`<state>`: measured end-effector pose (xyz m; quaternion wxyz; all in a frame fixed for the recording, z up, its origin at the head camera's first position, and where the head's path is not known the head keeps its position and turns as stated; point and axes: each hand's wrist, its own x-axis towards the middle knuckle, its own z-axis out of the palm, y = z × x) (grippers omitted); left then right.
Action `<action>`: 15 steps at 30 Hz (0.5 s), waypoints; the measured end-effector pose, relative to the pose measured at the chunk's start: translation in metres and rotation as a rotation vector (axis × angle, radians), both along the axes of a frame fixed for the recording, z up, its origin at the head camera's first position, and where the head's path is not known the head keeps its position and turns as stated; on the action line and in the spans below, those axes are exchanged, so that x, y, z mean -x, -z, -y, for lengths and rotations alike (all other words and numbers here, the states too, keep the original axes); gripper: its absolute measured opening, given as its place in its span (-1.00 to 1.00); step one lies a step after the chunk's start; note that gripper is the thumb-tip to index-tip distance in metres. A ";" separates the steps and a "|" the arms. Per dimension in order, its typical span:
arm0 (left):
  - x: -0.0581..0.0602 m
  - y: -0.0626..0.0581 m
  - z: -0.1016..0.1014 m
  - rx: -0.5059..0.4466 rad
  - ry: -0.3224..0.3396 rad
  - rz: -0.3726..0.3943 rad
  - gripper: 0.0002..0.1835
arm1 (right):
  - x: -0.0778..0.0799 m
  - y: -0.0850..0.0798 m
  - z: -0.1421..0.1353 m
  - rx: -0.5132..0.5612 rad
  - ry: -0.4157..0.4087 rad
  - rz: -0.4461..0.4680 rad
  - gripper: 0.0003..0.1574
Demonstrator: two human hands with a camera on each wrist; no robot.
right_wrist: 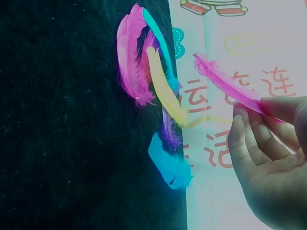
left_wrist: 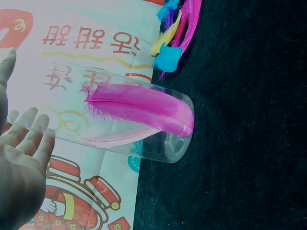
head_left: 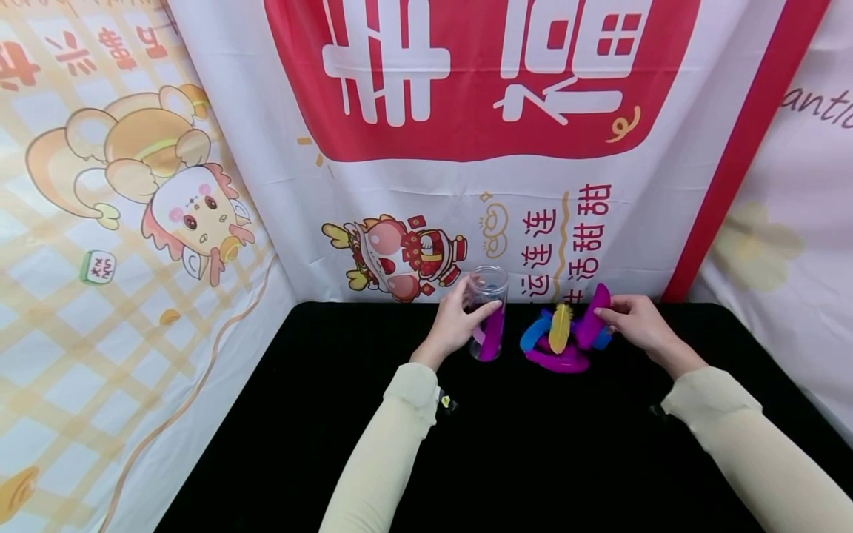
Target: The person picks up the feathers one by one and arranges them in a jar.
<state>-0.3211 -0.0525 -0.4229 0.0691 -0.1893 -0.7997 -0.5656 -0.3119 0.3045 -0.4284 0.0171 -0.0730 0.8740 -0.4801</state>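
My left hand (head_left: 456, 320) grips a tall clear glass (left_wrist: 178, 151) near its upper part, thumb and fingers around it. Inside the glass lean a magenta feather (left_wrist: 139, 108) and a pale pink feather (left_wrist: 120, 137). Between the thumb and fingers of my right hand (right_wrist: 273, 148), another magenta feather (right_wrist: 230, 90) is pinched by one end, its fluffy end pointing away from the hand. It is held over the right side of a loose feather pile, which has a yellow feather (head_left: 560, 329), a blue feather (right_wrist: 170, 165) and magenta feathers (right_wrist: 129, 52).
The glass and the pile stand side by side near the far edge of a black-covered table (head_left: 520, 451). Directly behind that edge hangs a printed white and red cloth (head_left: 460, 178). A patterned cloth (head_left: 133, 296) hangs along the left side.
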 end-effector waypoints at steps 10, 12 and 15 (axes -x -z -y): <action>0.000 0.002 0.000 -0.005 0.007 0.002 -0.28 | -0.006 -0.011 0.010 -0.033 0.023 -0.045 -0.52; 0.000 0.002 0.000 -0.006 0.007 0.006 -0.28 | -0.006 -0.014 0.012 -0.031 0.029 -0.052 -0.51; 0.001 0.001 0.000 -0.005 0.004 0.010 -0.28 | -0.006 -0.017 0.016 -0.022 0.031 -0.052 -0.49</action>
